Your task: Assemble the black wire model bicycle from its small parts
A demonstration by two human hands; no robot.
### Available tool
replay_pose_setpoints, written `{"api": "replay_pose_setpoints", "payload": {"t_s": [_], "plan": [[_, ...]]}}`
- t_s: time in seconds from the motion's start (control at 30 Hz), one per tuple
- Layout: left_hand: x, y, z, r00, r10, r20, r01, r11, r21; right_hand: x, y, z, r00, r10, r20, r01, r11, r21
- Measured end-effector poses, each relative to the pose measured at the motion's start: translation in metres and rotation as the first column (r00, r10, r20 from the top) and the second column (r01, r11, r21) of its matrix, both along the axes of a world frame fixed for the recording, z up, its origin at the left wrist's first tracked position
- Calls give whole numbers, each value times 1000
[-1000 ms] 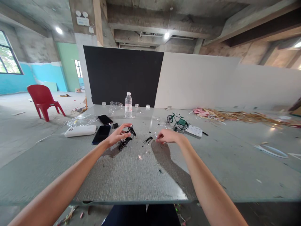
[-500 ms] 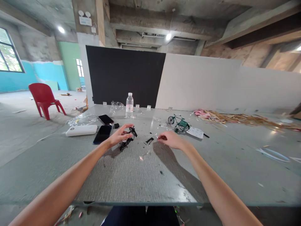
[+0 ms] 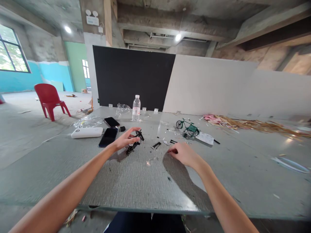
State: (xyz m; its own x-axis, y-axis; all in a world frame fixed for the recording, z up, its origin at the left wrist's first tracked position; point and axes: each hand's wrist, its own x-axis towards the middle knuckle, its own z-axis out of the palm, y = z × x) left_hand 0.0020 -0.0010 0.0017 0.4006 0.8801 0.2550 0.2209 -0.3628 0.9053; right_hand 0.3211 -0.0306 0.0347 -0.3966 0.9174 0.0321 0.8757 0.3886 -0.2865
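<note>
My left hand (image 3: pixel 126 139) is closed around a black model bicycle (image 3: pixel 132 147), holding it tilted just above or on the table; the fingers cover part of its frame. My right hand (image 3: pixel 182 152) rests low over the table with its fingers curled together, and whatever is between the fingertips cannot be made out. Just left of it lies a small black forked part (image 3: pixel 156 146). Small silver parts (image 3: pixel 166 141) and another black part (image 3: pixel 173 141) lie beyond its fingers. A green model bicycle (image 3: pixel 188 127) stands upright farther back.
Behind my left hand are two phones (image 3: pixel 108 137), a white power bank (image 3: pixel 86 132) with a cable, and a water bottle (image 3: pixel 136 109). A white printed sheet (image 3: pixel 205 139) lies by the green bicycle. Wooden strips (image 3: pixel 243 124) are heaped at the back right, before a white partition (image 3: pixel 218 84).
My right hand has drawn back toward me and slightly right, uncovering the silver parts and a black part. The left hand keeps its hold on the black bicycle. The view has shifted slightly.
</note>
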Motion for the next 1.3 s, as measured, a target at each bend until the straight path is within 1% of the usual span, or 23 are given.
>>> {"api": "replay_pose_setpoints", "payload": {"t_s": [0.2,0.37,0.63,0.9,1.07,1.3], "plan": [[0,0,0,1000,-5,-1,5,1000,-2,-2,2,-6,1000,-9,13,8,999,32],[0,1,0,1000,2,-12,-2,1000,-3,-7,0,-6,998,-34,54,30,997,67],[-1,2,-2,1000,-2,-8,2,1000,-4,-9,0,-7,996,-53,73,49,997,53],[-1,3,-2,1000,0,-10,0,1000,9,-11,0,-9,988,-81,132,66,991,117],[0,2,-1,1000,0,-14,0,1000,6,-10,-1,-8,993,-63,102,50,991,124],[0,0,1,1000,4,-13,-4,1000,4,-9,4,-13,993,-7,117,-10,989,149]]}}
